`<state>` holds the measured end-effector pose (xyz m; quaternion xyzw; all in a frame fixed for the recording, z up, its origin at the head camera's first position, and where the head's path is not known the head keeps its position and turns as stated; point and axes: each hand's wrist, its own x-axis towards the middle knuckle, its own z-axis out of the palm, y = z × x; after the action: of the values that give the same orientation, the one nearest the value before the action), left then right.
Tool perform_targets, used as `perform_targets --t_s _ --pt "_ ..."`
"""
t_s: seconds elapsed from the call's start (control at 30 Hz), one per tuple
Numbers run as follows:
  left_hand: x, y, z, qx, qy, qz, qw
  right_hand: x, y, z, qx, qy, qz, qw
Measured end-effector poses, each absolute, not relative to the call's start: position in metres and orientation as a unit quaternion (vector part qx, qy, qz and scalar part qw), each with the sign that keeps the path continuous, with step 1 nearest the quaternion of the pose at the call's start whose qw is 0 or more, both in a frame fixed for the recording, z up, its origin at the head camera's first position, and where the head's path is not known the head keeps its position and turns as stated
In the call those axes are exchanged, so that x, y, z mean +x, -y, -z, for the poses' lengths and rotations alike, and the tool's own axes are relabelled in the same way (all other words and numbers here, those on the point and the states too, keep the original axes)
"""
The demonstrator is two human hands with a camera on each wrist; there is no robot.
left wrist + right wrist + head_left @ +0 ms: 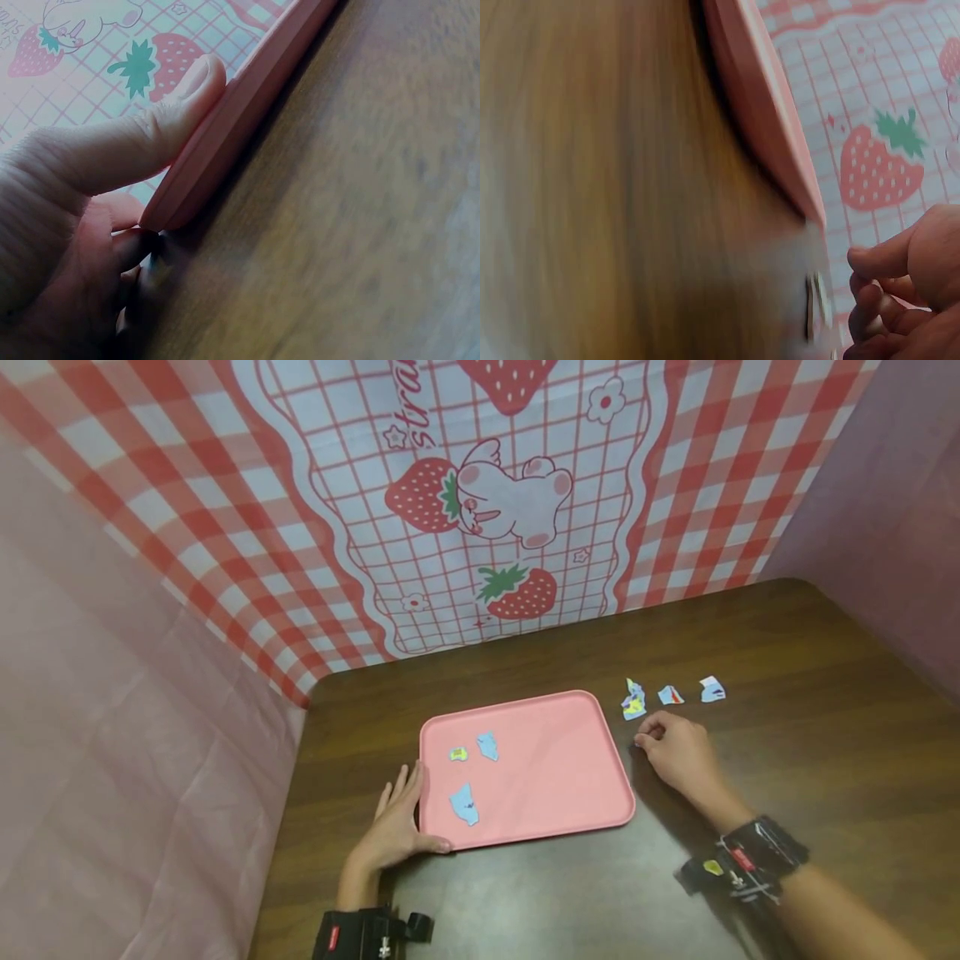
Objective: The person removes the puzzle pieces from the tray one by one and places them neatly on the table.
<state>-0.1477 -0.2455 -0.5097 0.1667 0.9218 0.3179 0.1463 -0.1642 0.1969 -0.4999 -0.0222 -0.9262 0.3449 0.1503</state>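
A pink, round-cornered tray (555, 768) is lying between the left hand (396, 828) and right hand (678, 752). The left is gripping its near-left corner; the right is holding its fingers curled, contents indeterminable. Jagged blue scraps (465, 806) are lying beside the left hand, patterned scraps (635, 703) just beyond the right.

We count six scraps (464, 807): three on one tray (547, 768), three on one table (525, 893). We also see one left hand (397, 828), one right hand (677, 752), two straps (767, 853) and one backdrop (333, 468) with three strawberries (522, 595).
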Motion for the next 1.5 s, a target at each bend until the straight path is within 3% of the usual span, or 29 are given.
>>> perform_targets --t_s 0.2,0.5,0.8,1.5 --pt "-0.149 0.246 0.511 0.168 -0.923 -0.312 0.149 -0.162 -0.163 0.496 0.011 0.929 -0.355 0.104" --pt "-0.149 0.246 0.512 0.169 -0.924 -0.311 0.142 -0.157 -0.121 0.494 0.076 0.931 -0.345 0.098" --pt "-0.150 0.246 0.511 0.176 -0.924 -0.314 0.131 -0.154 -0.085 0.495 0.081 0.922 -0.378 0.029" --pt "-0.148 0.245 0.509 0.173 -0.921 -0.319 0.141 -0.155 -0.039 0.492 0.096 0.915 -0.392 0.007"
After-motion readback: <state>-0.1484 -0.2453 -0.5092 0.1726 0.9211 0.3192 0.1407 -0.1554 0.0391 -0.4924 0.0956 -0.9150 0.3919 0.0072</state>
